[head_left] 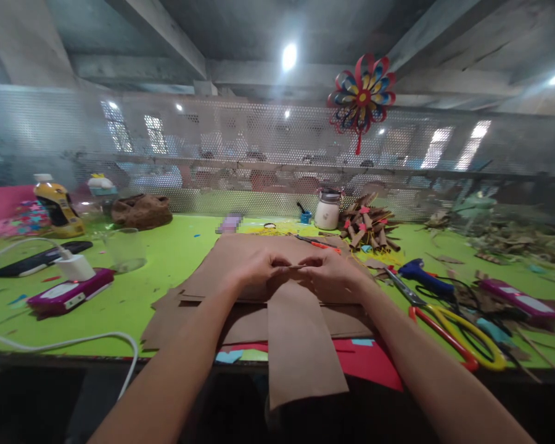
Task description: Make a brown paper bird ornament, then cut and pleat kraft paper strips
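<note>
A strip of brown kraft paper (300, 345) hangs toward me over the table's front edge, its far end pinched between both hands. My left hand (263, 269) closes on the left corner of that end, and my right hand (330, 271) grips the right corner. Between the fingertips the far edge looks folded or rolled into a narrow band. Beneath the hands lies a stack of larger brown paper sheets (222, 259). Red paper (372, 367) sticks out under the strip at the front edge. Small scissors (321, 244) with orange handles rest just beyond my right hand.
Large scissors (462, 333), a blue glue gun (425, 275) and a purple power strip (520, 302) lie at right. Rolled brown paper pieces (367, 225) and a white jar (327, 209) stand behind. At left are another power strip (71, 293), a clear cup (126, 250) and a yellow bottle (59, 206).
</note>
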